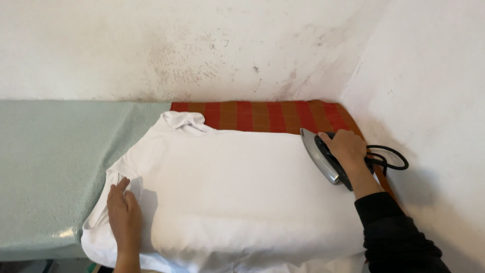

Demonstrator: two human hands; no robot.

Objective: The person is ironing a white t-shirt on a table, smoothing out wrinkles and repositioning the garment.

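A white shirt lies spread flat over a red and orange checked cloth, its collar at the far left. My left hand rests flat on the shirt's left sleeve area, fingers together, holding nothing. My right hand grips the handle of a dark clothes iron with a silver soleplate. The iron is tipped up on its side at the shirt's right edge, soleplate facing left.
A pale green textured surface runs along the left. The iron's black cord loops to the right against a stained white wall. Another stained wall stands behind, forming a corner.
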